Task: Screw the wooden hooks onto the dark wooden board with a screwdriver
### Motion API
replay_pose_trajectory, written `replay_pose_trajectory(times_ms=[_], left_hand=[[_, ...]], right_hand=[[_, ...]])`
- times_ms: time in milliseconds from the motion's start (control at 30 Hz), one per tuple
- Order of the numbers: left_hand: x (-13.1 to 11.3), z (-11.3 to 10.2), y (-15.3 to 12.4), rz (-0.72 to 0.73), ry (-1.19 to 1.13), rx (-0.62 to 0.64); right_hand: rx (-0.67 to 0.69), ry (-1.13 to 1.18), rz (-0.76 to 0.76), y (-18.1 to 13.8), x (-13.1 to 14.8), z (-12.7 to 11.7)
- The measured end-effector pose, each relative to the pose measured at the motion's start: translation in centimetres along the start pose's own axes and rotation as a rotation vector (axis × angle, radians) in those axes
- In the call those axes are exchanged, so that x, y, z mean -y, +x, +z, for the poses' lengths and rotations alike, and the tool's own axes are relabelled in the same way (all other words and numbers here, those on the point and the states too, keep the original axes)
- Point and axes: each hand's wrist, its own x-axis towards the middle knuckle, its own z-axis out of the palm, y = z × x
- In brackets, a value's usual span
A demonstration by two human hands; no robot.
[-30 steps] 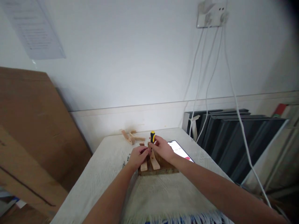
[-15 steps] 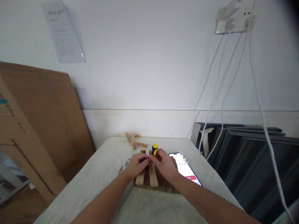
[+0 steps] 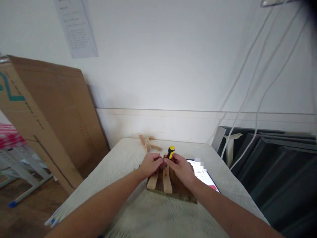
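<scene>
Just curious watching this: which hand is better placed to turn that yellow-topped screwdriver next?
Probably the right hand: it already wraps the screwdriver, which stands upright over the wooden slats. The left hand rests beside it on the slats, seemingly steadying them on the dark board.

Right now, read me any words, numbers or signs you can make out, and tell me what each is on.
Phone screen: digits, seemingly "02:01", partly blurred out.
Paper sheet on the wall: printed lines, too blurred to read.
Cardboard box: teal marking, cut off, not readable.
Yellow-handled screwdriver: no text visible.
</scene>
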Motion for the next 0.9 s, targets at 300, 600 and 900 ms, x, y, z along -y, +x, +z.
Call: replay_pose_trajectory(times_ms=[300, 600, 900], left_hand=[[1.2, 0.0, -0.7, 0.064, -0.050, -0.075], [0.8, 0.0, -2.3, 0.080, -0.004, -0.061], [1.4, -0.8, -2.1, 0.314, -0.008, 0.060]], right_hand=[[-0.001, -0.107, 0.081, 1.9, 0.2, -0.1], [-0.010, -0.119, -0.008, 2.3, -1.1, -0.4], [-0.058, -0.151, -0.144, 1.5, -0.1, -0.3]])
